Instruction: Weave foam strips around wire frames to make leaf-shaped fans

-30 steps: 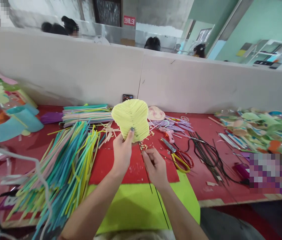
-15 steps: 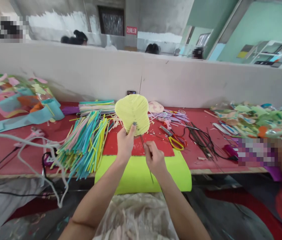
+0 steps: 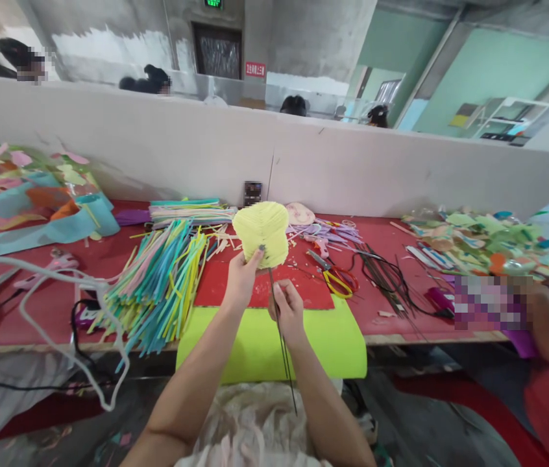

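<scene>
My left hand point(image 3: 243, 275) is closed on the lower edge of a pale yellow, ribbed, petal-shaped piece point(image 3: 261, 227), thumb on its front by a small dark spot. Thin dark wire stems point(image 3: 283, 350) run down from the piece toward my lap. My right hand point(image 3: 288, 310) is just below, fingers curled round these stems. Beneath both hands lie a red board point(image 3: 216, 285) and a bright yellow-green sheet point(image 3: 235, 344) hanging over the table's front edge.
Left lies a heap of coloured strips point(image 3: 158, 285), with a white cable point(image 3: 26, 305) in front. Right are yellow-and-red-handled scissors point(image 3: 337, 282), dark wires point(image 3: 381, 279) and a purple glue gun point(image 3: 440, 299). A co-worker's arm point(image 3: 547, 318) is at far right. A white partition point(image 3: 182, 143) stands behind.
My right hand has moved slightly up and left along the stems, which now show longer below it. The yellow piece sits a little lower and tilts more. The camera view has shifted.
</scene>
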`<state>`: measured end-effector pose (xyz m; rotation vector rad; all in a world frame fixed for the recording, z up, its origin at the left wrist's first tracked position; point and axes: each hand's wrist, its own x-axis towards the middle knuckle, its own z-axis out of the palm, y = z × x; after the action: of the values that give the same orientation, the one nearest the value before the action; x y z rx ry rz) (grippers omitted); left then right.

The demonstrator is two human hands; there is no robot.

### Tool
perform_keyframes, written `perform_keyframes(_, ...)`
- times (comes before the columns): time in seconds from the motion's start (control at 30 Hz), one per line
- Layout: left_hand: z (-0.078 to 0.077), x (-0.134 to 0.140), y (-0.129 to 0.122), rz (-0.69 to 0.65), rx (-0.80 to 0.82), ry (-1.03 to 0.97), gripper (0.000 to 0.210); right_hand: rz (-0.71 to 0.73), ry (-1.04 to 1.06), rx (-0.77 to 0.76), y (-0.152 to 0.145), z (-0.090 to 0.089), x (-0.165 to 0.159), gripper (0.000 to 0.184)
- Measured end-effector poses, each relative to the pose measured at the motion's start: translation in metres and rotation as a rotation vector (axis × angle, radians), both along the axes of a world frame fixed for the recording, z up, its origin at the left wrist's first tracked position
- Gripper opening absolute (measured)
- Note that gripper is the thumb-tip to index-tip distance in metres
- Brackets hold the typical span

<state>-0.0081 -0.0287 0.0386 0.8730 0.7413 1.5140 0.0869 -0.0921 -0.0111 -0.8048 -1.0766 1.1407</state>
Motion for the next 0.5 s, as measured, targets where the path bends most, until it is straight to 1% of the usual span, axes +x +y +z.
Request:
perform_keyframes(0.13, -0.001, 0.004, -0.005, 0.032, -0.010, 0.039, 0.047, 0.117, 0.196, -0.064, -0.002, 0.000, 0.000, 0.021)
perform_keyframes(0.2, 0.000, 0.007, -0.008, 0.061, 0.001, 0.087, 0.046, 0.155, 0.228, -0.106, -0.004, 0.000, 0.003, 0.022)
perform_keyframes(0.27, 0.001, 0.008, -0.012, 0.091, 0.022, 0.157, 0.043, 0.158, 0.190, -0.109, -0.006, 0.001, 0.007, 0.021)
perform_keyframes(0.33, 0.002, 0.008, -0.014, 0.143, 0.050, 0.266, 0.041, 0.118, 0.051, -0.072, -0.007, 0.002, 0.012, 0.021)
perform_keyframes(0.37, 0.002, 0.007, -0.015, 0.178, 0.067, 0.339, 0.040, 0.069, -0.066, -0.040, -0.008, 0.002, 0.016, 0.021)
perform_keyframes(0.43, 0.002, 0.005, -0.017, 0.247, 0.095, 0.495, 0.039, -0.092, -0.388, 0.054, -0.008, 0.001, 0.022, 0.020)
perform_keyframes(0.5, 0.001, 0.004, -0.018, 0.295, 0.102, 0.606, 0.039, -0.284, -0.733, 0.185, -0.008, -0.001, 0.026, 0.019)
